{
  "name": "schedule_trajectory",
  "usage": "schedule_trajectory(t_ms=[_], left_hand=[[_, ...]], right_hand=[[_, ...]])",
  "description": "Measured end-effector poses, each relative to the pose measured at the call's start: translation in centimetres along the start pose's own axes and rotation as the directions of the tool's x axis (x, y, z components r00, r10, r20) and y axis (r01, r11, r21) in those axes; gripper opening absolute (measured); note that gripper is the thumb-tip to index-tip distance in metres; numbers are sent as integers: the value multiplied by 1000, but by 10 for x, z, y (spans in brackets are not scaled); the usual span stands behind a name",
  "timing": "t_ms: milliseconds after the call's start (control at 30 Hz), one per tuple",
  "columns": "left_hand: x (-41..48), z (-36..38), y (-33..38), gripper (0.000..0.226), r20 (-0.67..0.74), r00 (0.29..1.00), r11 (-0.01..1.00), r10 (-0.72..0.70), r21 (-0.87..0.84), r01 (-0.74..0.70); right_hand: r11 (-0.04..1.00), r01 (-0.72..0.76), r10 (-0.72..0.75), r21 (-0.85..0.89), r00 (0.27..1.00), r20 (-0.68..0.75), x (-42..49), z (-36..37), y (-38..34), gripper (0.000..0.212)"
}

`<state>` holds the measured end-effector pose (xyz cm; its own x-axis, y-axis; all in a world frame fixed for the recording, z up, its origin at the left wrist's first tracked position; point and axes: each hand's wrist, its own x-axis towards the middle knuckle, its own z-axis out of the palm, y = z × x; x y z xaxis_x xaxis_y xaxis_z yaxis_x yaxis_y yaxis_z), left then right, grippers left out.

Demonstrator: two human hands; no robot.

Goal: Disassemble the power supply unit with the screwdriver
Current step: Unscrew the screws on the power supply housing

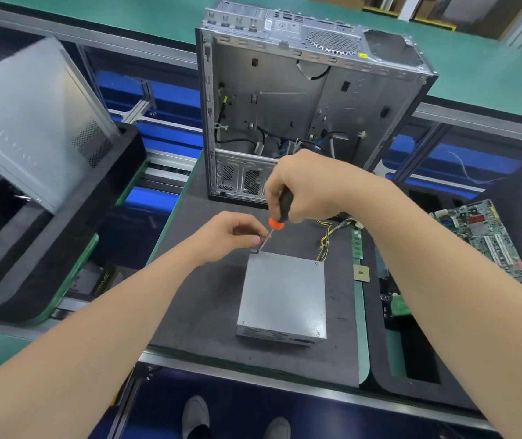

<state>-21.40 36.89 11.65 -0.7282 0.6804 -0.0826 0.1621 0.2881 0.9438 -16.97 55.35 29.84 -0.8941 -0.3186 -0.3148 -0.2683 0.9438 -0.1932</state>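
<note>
A grey metal power supply unit [283, 293] lies flat on the dark mat [209, 299] in front of me, its yellow and black cables [332, 236] trailing off at the far right. My right hand [307, 188] grips the black and orange handle of a screwdriver [280, 210]. The shaft slants down to the unit's far left corner. My left hand [231, 236] pinches the thin metal shaft just above that corner.
An open, stripped computer case [304, 99] stands behind the unit. A grey side panel [31, 115] leans in a black tray at the left. A motherboard [484, 239], a memory stick [357, 245] and a processor chip [361, 274] lie at the right.
</note>
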Motion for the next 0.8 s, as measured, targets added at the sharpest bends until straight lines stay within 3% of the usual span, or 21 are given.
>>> schedule_trajectory(t_ms=[100, 167, 233, 333, 467, 567, 667, 800], left_hand=[[-13, -3, -13, 44, 170, 976, 991, -137, 9, 137], [-26, 1, -21, 93, 341, 912, 974, -226, 65, 217], [-37, 11, -25, 138, 416, 867, 957, -273, 206, 203], [-47, 28, -25, 169, 386, 895, 938, -222, 335, 88], [-53, 34, -30, 170, 373, 920, 899, -122, 435, -57], [-56, 34, -32, 158, 326, 942, 874, -77, 478, -94], [-52, 34, -30, 150, 301, 952, 900, -61, 428, -77], [-29, 23, -13, 133, 335, 934, 992, -122, 42, 115]], right_hand=[[988, -129, 125, -83, 991, -48, -4, 4, 22, 30], [963, -212, 212, -165, 977, -20, -8, 17, 39, 24], [943, -258, 272, -212, 961, 42, -11, 41, 55, 20], [945, -309, 320, -111, 943, 95, -18, 74, 80, 22], [937, -350, 347, -11, 922, 170, -38, 86, 117, 31], [884, -387, 338, 261, 916, 215, -57, 105, 141, 37], [635, -404, 344, 658, 911, 227, -70, 133, 154, 44], [222, -324, 285, 919, 924, 257, -75, 169, 154, 39]])
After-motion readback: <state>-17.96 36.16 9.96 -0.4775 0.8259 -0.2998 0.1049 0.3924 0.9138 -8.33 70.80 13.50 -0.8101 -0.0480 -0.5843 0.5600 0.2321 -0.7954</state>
